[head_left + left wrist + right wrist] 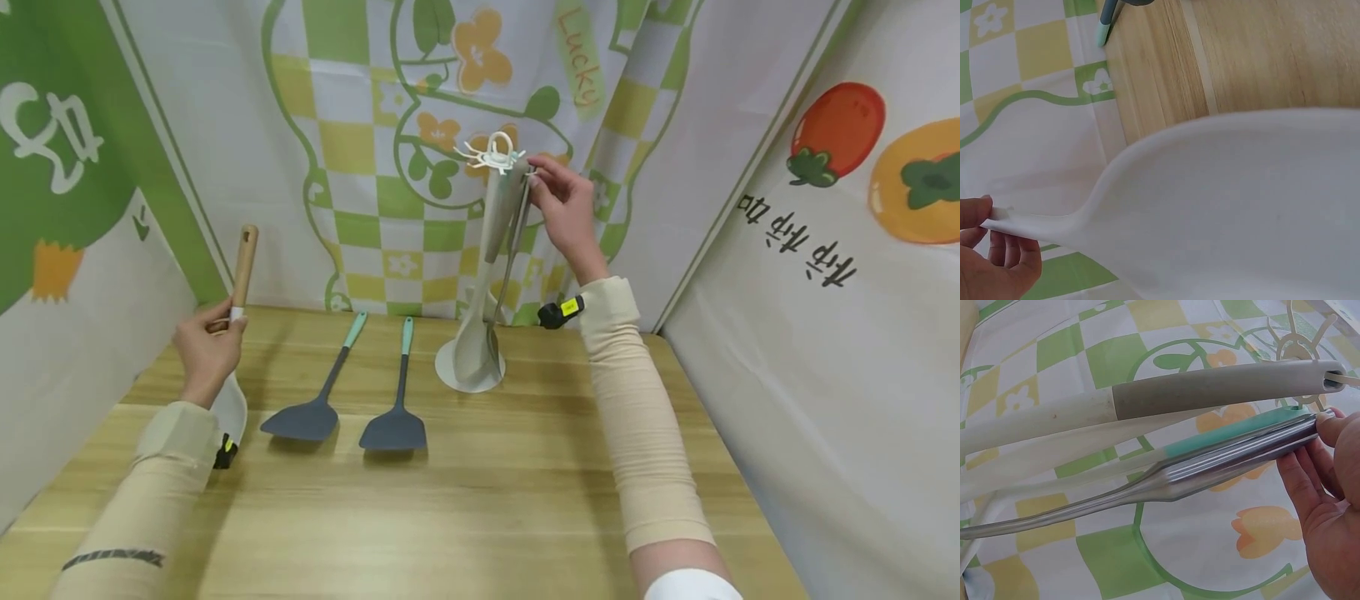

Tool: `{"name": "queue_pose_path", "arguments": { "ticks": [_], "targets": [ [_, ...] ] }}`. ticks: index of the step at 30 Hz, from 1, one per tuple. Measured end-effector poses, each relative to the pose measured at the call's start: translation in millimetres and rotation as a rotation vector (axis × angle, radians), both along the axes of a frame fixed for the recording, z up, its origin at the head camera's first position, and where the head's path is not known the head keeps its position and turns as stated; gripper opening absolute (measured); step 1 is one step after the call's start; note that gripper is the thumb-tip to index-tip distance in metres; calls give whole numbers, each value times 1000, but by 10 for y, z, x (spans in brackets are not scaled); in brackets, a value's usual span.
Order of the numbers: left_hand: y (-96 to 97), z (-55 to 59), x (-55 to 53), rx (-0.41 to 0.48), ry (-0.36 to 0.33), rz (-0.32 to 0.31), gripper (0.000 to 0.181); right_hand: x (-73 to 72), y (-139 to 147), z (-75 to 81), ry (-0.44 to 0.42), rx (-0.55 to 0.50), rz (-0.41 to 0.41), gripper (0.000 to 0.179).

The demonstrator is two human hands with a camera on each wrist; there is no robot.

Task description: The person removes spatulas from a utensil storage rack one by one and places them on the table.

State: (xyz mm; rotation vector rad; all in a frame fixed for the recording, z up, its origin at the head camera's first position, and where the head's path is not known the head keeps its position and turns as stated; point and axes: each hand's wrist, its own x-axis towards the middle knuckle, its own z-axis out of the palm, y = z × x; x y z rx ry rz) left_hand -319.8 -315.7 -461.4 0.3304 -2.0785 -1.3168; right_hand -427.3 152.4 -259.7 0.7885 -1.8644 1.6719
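Right grip (pixel 564 207) pinches steel utensil's (pixel 1229 456) handle end by rack hooks (pixel 495 158); left grip (pixel 210 348) pinches white spatula (pixel 231 408). I judge hanging step underway; next calls for seating steel handle, releasing.

Two spatulas (pixel 393 429) on a table (pixel 540 517), left of a rack (pixel 495 157)
A tool (pixel 245 258) in the left hand (pixel 210 350) is farther left; another tool (pixel 1210 389) hangs on the rack; a curtain (pixel 375 183) is behind.

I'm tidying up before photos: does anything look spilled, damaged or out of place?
Nothing stands out: two dark-grey spatulas with mint-green handles lie on the brown wooden table, the white, hook-topped utensil rack stands upright, and no spill or damage shows.
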Motion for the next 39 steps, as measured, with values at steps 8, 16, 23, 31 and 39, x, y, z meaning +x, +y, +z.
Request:
{"name": "queue_pose_path", "arguments": {
  "ticks": [8, 16, 23, 31, 39],
  "targets": [
    [7, 4, -40, 17, -32, -12, 37, 16, 9, 31, 14, 16, -12, 25],
    [-36, -57, -117, 20, -39, -18, 37, -7, 21, 27, -4, -15, 12, 24],
    [-56, -97, -125, 45, -102, -22, 39, -14, 24, 9, -2, -11, 12, 24],
    [-80, -161, -144, 69, -128, -16, 40, -36, 16, -7, -21, -29, 29, 25],
    [-105, -199, -158, 48, -145, -1, 40, 4, 3, -2, -13, -15, 26, 26]
  ]
}}
